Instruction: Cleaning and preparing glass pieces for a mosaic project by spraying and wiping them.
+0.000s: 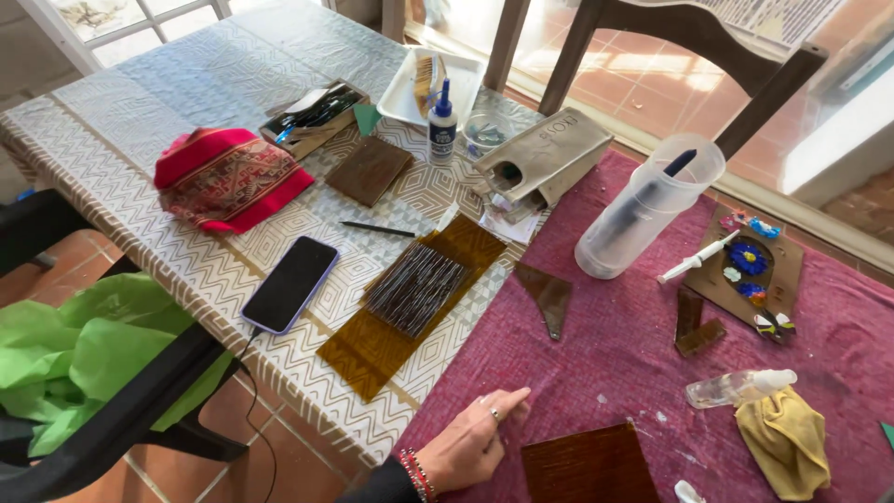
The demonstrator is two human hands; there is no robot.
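Left hand (475,442) rests flat, fingers loosely spread and gripping nothing, on the maroon cloth (605,345) just left of the brown glass sheet (591,464); right hand apparently out of view; steady the sheet before lifting.

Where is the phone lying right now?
In the head view the dark phone lies face up on the patterned tablecloth, left of centre, between the red woven cap and the amber glass sheet, its cable hanging over the table edge.

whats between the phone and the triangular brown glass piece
In the head view, the large amber glass sheet with a dark ribbed piece on it lies between the phone and the triangular glass piece.
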